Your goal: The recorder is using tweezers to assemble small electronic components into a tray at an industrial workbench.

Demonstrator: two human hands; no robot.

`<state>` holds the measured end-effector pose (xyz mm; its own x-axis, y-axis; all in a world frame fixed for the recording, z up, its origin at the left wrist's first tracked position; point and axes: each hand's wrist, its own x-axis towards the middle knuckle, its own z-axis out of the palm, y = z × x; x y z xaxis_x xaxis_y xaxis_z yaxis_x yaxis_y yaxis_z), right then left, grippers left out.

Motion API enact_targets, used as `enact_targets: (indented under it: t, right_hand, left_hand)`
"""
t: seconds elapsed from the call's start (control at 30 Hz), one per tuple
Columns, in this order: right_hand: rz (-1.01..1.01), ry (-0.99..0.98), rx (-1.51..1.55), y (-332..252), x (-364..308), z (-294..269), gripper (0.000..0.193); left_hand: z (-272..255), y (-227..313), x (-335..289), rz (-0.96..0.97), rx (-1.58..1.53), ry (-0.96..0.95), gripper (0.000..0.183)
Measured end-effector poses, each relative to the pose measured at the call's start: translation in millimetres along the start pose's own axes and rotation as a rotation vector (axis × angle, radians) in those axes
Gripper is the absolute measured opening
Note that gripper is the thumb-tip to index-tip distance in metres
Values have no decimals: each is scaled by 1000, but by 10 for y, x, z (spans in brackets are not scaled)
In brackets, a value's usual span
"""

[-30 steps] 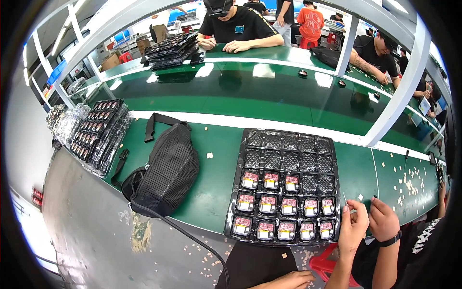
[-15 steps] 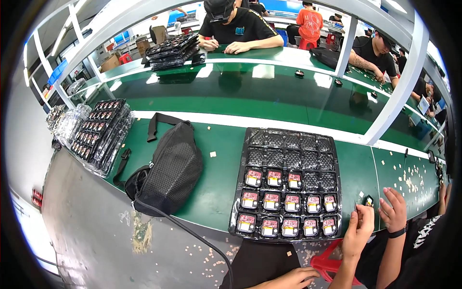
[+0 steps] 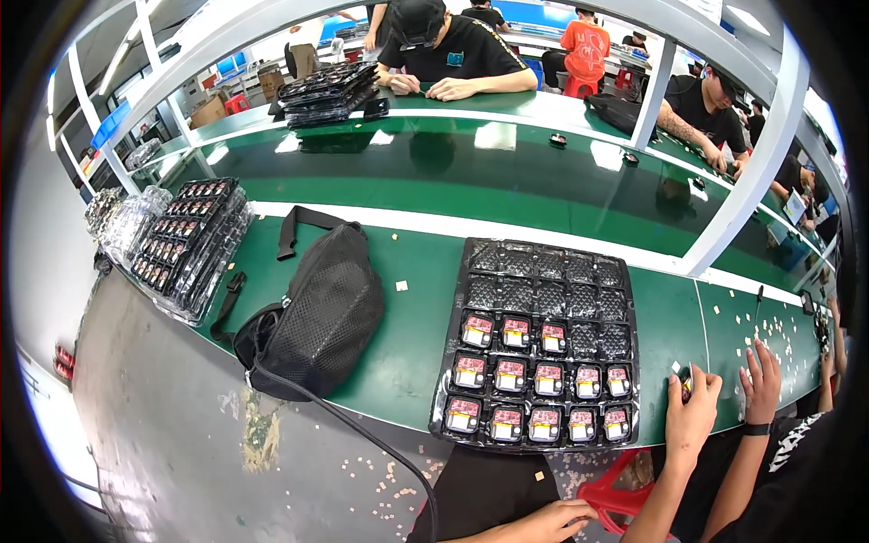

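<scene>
At the bottom, my left hand (image 3: 568, 518) lies over my dark-trousered leg (image 3: 493, 498), fingers loosely stretched and holding nothing. To the right of the tray, my right hand (image 3: 692, 418) grips a small black device (image 3: 686, 387) at the table surface; my fingers partly cover it. Its exact kind cannot be made out. Close by, a co-worker's wristbanded hand (image 3: 760, 385) is raised with fingers spread. The black plastic tray (image 3: 444, 389) holds small black devices with red-and-white labels (image 3: 510, 375) in its near rows. Its far pockets hold none.
A black mesh bag (image 3: 330, 308) with a cable lies left of the tray. Stacked filled trays (image 3: 186, 240) stand at far left. Beige scraps (image 3: 769, 330) litter the table's right part. A white post (image 3: 751, 172) rises behind. A red stool (image 3: 620, 493) stands below.
My right hand has moved up and slightly right, closing on the black device that lay on the table. The co-worker's hand has shifted right. My left hand stays on my leg.
</scene>
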<state>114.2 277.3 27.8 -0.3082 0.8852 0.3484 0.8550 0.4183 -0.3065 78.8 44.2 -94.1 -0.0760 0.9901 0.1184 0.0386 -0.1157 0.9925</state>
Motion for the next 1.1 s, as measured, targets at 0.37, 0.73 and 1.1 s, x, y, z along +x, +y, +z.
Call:
enact_targets:
  t: [0.37, 0.73, 1.1]
  right_hand:
    - [-378, -158, 744, -347, -515, -424, 60]
    - [-743, -529, 988, -692, -956, -489, 73]
    - [-731, -564, 919, -720, -1022, -472, 68]
  left_hand:
    - [-546, 721, -182, 12, -213, 279, 20]
    - [-843, 873, -313, 176, -871, 402, 72]
    - [-853, 968, -331, 147, -744, 714, 73]
